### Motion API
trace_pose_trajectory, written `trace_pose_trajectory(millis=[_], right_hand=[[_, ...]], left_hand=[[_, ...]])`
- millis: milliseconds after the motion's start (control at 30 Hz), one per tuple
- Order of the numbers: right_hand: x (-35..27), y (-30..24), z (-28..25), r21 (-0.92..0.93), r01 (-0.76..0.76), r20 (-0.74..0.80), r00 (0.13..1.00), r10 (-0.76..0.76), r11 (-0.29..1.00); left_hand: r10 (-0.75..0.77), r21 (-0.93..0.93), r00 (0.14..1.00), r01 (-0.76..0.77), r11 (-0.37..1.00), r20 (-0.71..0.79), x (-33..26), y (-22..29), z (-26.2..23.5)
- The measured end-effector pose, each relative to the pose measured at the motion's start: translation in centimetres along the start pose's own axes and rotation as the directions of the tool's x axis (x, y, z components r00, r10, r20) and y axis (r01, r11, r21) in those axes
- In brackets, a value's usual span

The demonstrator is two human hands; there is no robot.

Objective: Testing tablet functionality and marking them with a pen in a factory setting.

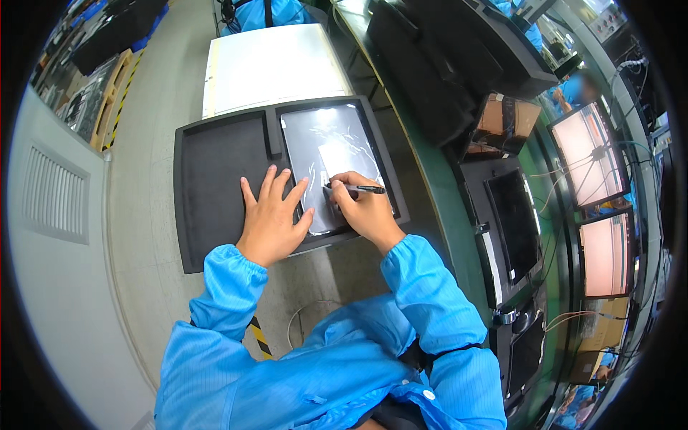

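Observation:
In front of me lies a black foam tray (215, 161) with two recesses. The right recess holds a flat dark panel (315, 132) under shiny, wrinkled clear film; the left one shows bare foam. My right hand (362, 208) grips a black marker pen (367, 189), its tip low over a small pale label (324, 176) on the panel. Whether the tip touches cannot be made out. With fingers spread, my left hand (274, 218) rests flat across the foam divider and the panel's left edge.
Beyond the tray stands a white-topped surface (272, 68). To the right runs a green bench (423, 154) with black foam blocks (430, 64), a brown box (505, 122), a dark screen panel (514, 226) and lit monitors (589, 154). A grey vented cabinet (61, 208) is at left.

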State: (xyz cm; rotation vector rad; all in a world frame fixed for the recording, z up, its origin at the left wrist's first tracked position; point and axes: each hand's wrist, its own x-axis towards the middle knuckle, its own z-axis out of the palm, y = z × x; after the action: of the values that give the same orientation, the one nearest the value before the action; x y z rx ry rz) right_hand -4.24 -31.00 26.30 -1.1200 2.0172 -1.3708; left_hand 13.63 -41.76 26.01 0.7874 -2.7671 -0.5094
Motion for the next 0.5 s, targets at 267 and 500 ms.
trace_pose_trajectory(millis=[267,500], right_hand=[[-3.2,0.9,-2.9,-0.079,0.153,-0.340,0.925,-0.171,0.985],[-20.0,-1.5,-11.0,-0.470,0.225,-0.126,0.940,-0.318,0.853]], left_hand=[[0.051,0.047,0.999,-0.051,0.998,0.003,1.5,1.6,-0.1],[-0.011,0.032,1.000,0.010,0.999,0.027,0.4,0.3,0.5]])
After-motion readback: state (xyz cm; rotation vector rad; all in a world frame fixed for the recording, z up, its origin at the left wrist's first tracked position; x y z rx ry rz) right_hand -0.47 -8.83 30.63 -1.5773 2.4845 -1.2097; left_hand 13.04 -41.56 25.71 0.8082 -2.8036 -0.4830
